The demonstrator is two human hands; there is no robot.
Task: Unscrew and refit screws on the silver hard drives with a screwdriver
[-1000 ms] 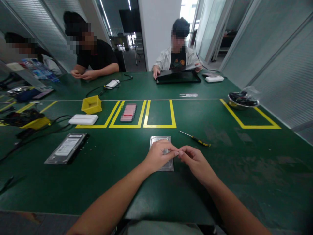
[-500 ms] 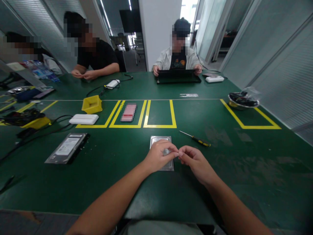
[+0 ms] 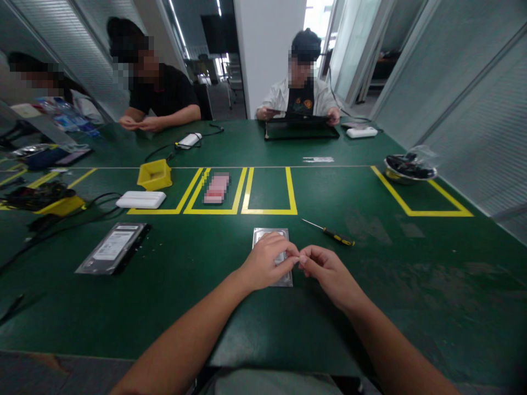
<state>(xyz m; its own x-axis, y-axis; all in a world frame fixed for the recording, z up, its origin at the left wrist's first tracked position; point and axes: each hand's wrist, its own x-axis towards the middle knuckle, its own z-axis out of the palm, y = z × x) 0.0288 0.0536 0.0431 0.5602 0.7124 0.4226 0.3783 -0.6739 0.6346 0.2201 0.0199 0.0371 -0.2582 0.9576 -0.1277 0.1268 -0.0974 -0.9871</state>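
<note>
My left hand [image 3: 272,258] hovers over a silver hard drive [image 3: 284,280] that lies flat on the green table [image 3: 197,307]. Its thumb and forefinger are pinched together. My right hand [image 3: 325,269] meets it just right of the drive, also in a pinch. The fingertips of both hands touch; whatever lies between them is too small or hidden to make out. Beyond my right hand lies a screwdriver [image 3: 337,237] with a black and yellow handle, its shaft pointing left. A second hard drive [image 3: 113,247] with a white label rests at the left, small bits beside it.
Yellow tape [image 3: 267,212] marks out areas mid-table, one holding a blurred pink item [image 3: 217,187]. A yellow bin [image 3: 155,175] and a white power strip [image 3: 141,199] stand left. A metal bowl [image 3: 409,171] is at right. Across the table, a person [image 3: 302,99] handles a black panel [image 3: 302,129].
My hands stay almost still, fingertips together. Across the table, the person in the pale jacket has shifted one hand and now holds a flat piece above the black panel.
</note>
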